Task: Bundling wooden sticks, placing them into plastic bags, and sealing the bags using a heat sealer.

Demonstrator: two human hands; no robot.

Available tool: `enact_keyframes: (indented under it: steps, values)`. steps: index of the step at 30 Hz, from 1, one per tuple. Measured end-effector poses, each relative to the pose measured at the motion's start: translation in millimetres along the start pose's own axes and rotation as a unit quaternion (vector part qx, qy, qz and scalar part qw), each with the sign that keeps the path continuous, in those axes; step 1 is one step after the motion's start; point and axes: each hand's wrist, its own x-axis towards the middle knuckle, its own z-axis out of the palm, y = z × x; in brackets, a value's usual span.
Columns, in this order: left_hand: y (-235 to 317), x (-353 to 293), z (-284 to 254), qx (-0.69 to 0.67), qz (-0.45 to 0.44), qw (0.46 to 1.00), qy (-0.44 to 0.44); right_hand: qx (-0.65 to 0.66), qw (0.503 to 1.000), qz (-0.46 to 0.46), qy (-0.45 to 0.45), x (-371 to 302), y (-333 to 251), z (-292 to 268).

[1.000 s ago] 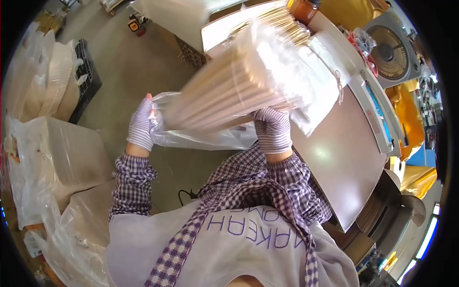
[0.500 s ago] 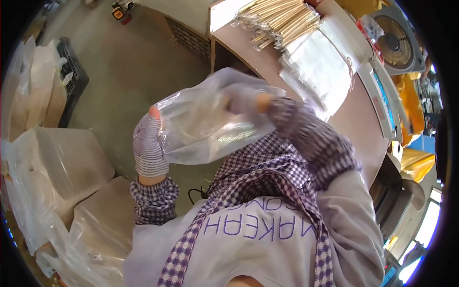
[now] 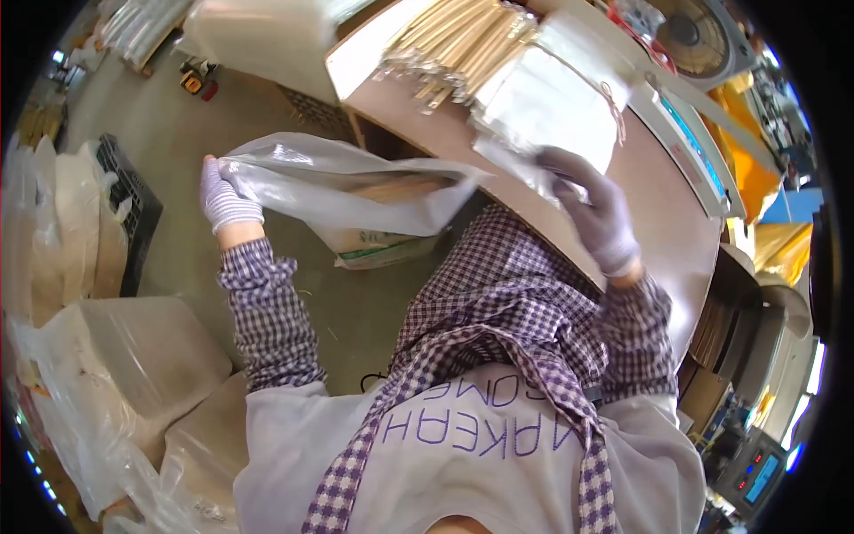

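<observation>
My left hand (image 3: 229, 198), in a striped glove with bare fingertips, pinches one end of a large translucent plastic bag (image 3: 307, 182). The bag stretches right from that grip, sagging, over the floor beside the table edge. A tan, flat-looking patch (image 3: 405, 189) shows inside it; I cannot tell what it is. Green print (image 3: 378, 238) marks its lower part. My right hand (image 3: 598, 212), gloved and slightly blurred, is off the bag. Its fingers are curved and apart at the near edge of a stack of clear plastic packets (image 3: 547, 111) on the table, nearest to a loose packet corner (image 3: 525, 169).
A bundle of thin wrapped sticks (image 3: 458, 44) lies on the brown table (image 3: 658, 236), beside a long device with a blue strip (image 3: 685, 142). A fan (image 3: 698, 36) stands behind. Plastic-covered boxes (image 3: 133, 347) crowd the left, near a black crate (image 3: 133, 214).
My right hand has come out of the bag and moved right to the packets. My left hand has moved left and up, pulling the bag longer. The view has shifted somewhat.
</observation>
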Motion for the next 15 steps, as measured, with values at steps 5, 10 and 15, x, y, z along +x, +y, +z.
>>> enact_keyframes:
  steps: [5, 10, 15]
  values:
    - [-84.1, -57.2, 73.2, 0.127, 0.228, 0.953, -0.154, 0.052, 0.938, 0.200, 0.278, -199.5, 73.5, -110.0]
    - [-185.0, -232.5, 120.5, 0.302, 0.191, 0.781, -0.513, 0.015, 0.852, 0.322, 0.414, -262.8, 73.8, -126.3]
    - [-287.9, -406.2, 162.6, 0.226, 0.046, 0.442, -0.867, -0.227, 0.779, 0.334, 0.479, -309.0, 94.7, -193.0]
